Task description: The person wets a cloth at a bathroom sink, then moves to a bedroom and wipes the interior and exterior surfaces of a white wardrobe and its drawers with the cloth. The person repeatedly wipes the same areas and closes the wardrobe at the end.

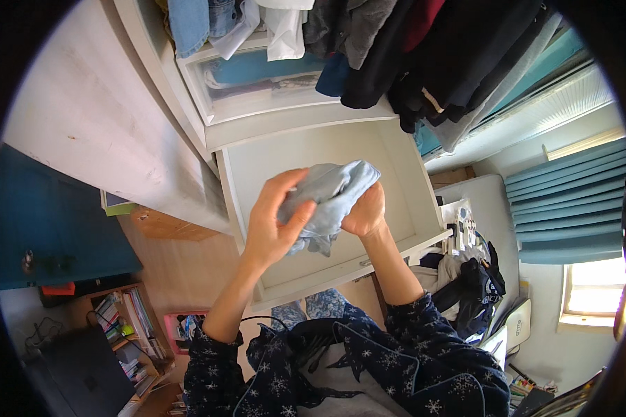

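A bunched light blue-grey cloth (334, 193), perhaps a garment, is held up between both hands over a pulled-out white drawer (313, 138). My left hand (276, 216) grips the cloth from the left, thumb in front and fingers behind it. My right hand (367, 211) supports its right side, with most of the fingers hidden behind the fabric. Below the cloth, the pale floor of the drawer shows. The drawer's front panel (344, 268), with a small metal handle (365, 262), lies nearest my body.
Dark jackets (448, 62) and light shirts (287, 26) hang above a clear-fronted storage compartment (261, 78). A white door panel (110, 114) stands on the left. To the right, a bed (480, 193) bears piled clothes (469, 292). A bookshelf (130, 323) is at lower left.
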Available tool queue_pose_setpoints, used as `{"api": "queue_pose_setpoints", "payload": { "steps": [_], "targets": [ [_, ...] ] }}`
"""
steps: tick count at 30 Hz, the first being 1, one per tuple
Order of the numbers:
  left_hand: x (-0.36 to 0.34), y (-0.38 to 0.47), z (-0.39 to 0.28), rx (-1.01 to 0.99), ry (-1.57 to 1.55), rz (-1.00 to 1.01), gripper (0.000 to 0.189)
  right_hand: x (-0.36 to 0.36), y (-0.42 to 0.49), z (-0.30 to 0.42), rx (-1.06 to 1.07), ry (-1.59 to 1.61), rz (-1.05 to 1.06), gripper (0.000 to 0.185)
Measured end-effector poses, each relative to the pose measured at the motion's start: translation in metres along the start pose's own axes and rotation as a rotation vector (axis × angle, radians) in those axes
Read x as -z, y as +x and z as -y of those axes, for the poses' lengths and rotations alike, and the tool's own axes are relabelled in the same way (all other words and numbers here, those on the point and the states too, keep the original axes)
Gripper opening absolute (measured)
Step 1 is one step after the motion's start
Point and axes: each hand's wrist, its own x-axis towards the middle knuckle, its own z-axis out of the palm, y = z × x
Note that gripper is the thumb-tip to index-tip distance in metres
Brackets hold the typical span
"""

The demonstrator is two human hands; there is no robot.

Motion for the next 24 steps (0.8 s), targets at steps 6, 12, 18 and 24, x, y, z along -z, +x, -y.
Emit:
{"api": "queue_pose_setpoints", "payload": {
  "steps": [6,12,18,24],
  "targets": [
    [0.007,0.003,-0.005,0.134,0.144,0.052,0.026,0.012,0.010,0.004,-0.047,-0.015,0.041,0.049],
    [0.019,0.003,0.007,0.431,0.019,0.146,0.023,0.003,0.010,0.035,-0.236,-0.160,-0.153,0.051],
    [0.023,0.009,0.014,0.557,-0.476,0.076,0.025,-0.012,-0.014,0.035,-0.132,-0.504,-0.222,0.050],
    [0.029,0.006,0.026,0.694,-0.622,0.149,0.025,-0.006,0.000,0.032,-0.101,-1.325,-0.464,0.061]
  ]
}}
